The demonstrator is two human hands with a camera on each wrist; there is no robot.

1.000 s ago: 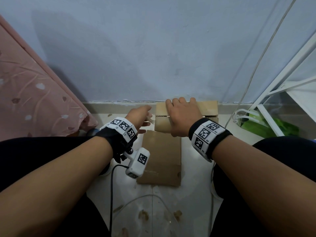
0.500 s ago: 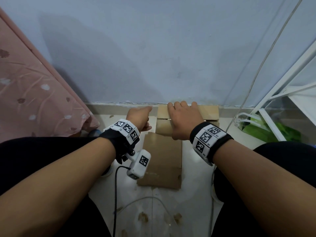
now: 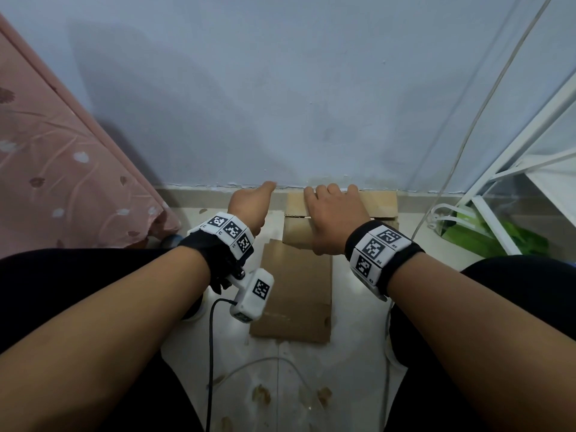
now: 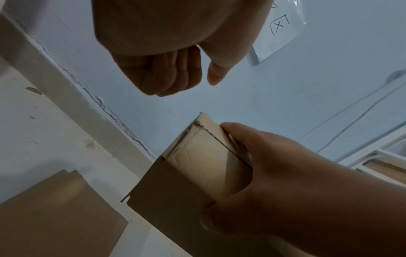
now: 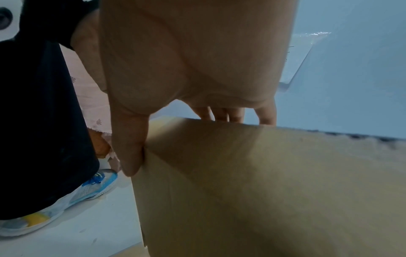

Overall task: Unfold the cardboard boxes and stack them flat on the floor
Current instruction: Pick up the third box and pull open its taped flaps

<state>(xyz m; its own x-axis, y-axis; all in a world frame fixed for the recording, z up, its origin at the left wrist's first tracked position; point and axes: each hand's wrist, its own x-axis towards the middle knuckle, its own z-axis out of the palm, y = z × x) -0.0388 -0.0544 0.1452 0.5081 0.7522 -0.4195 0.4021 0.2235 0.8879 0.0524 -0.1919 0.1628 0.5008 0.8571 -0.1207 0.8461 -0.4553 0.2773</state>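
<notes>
A small brown cardboard box [image 3: 381, 202] stands on the floor against the wall. My right hand [image 3: 333, 216] lies over its top: the fingers hook over the far edge, and the thumb [image 5: 129, 147] presses the near left corner of the box [image 5: 263, 182]. My left hand [image 3: 249, 202] hovers just left of the box without touching it. In the left wrist view that hand [image 4: 167, 69] has its fingers curled into the palm, thumb out, holding nothing. A flattened cardboard sheet [image 3: 296, 285] lies on the floor in front of the box.
A pink patterned cloth [image 3: 46, 166] hangs at the left. At the right are a white metal rack [image 3: 514, 182], a green bag [image 3: 498, 235] and a thin cable [image 3: 467, 135] down the wall. My knees flank the cardboard; a shoe [image 5: 66, 191] is close by.
Both hands have slid a little farther toward the wall. The left hand's fingers have curled in beside the box. The right hand stays on the box.
</notes>
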